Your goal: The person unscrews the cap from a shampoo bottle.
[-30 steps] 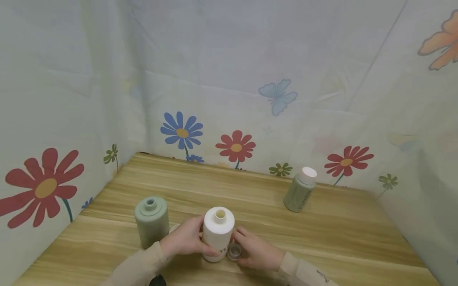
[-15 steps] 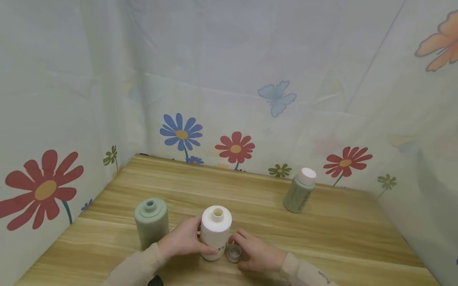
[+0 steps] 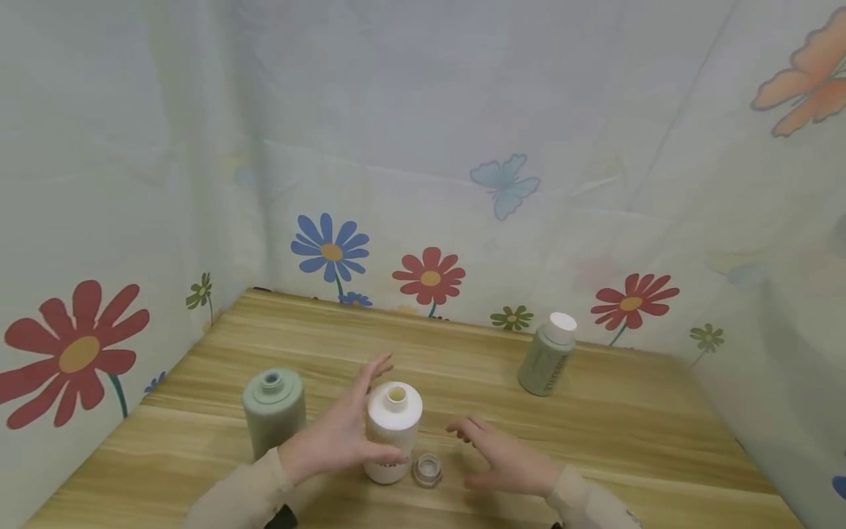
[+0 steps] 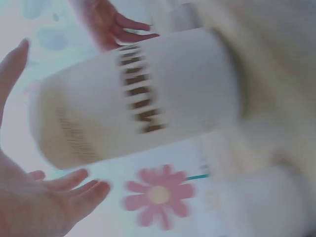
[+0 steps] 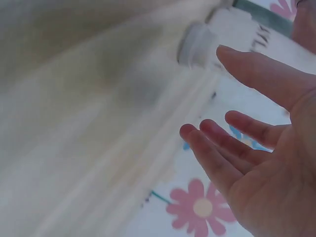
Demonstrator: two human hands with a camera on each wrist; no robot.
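Note:
A white bottle (image 3: 394, 415) with an uncapped neck stands upright on the table. My left hand (image 3: 333, 433) is spread beside it, thumb in front; in the left wrist view its fingers (image 4: 94, 195) stand apart from the bottle's printed side. Whether any part of the hand touches the bottle I cannot tell. A small clear-grey cap (image 3: 427, 468) lies at the bottle's right foot. To the right of the cap is my right hand (image 3: 512, 459), fingers loosely extended and holding nothing; the right wrist view shows its thumb and fingers (image 5: 217, 160) apart.
A green bottle (image 3: 274, 411) without a cap stands left, partly behind my left hand. Farther back on the right stands a green bottle with a white cap (image 3: 547, 356). The wood-grain table (image 3: 628, 441) meets flower-printed cloth walls (image 3: 410, 147). A dark object (image 3: 283, 518) shows near my left sleeve.
My left fingers have loosened from the white bottle and spread. My right hand has let go of the cap and drawn away to the right, leaving it on the table.

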